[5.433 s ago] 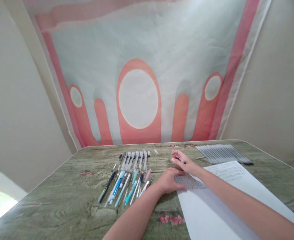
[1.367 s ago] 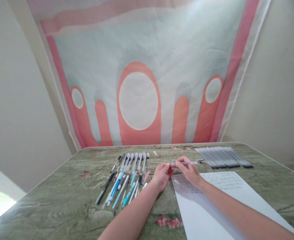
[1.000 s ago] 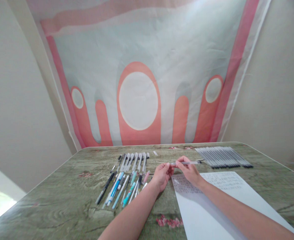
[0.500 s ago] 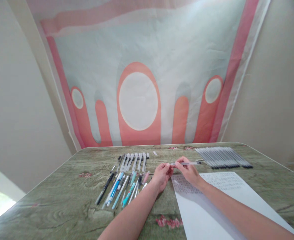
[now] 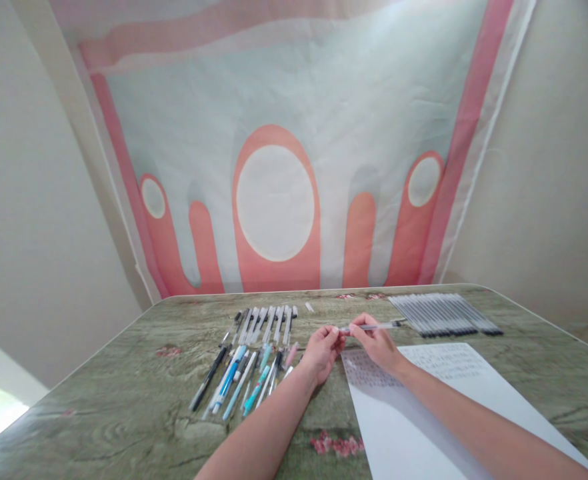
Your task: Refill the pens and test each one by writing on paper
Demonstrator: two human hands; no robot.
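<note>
A slim clear pen (image 5: 381, 326) with a dark tip at its right end is held nearly level above the table. My left hand (image 5: 325, 350) pinches its left end. Closed on its barrel, a little farther right, is my right hand (image 5: 374, 340), above the top left part of a white sheet (image 5: 424, 413) with rows of writing. To the left of my hands lie several assorted pens (image 5: 234, 380), some black, blue and teal. Behind those is a row of clear and white pen parts (image 5: 269, 323).
A neat row of several clear refills or pens with dark ends (image 5: 444, 315) lies at the back right. One small white piece (image 5: 309, 307) is near the back edge of the wood-patterned table (image 5: 124, 400). Behind hangs a printed cloth (image 5: 274, 80).
Both hands hold the pen much as before. The whole view has shifted very slightly.
</note>
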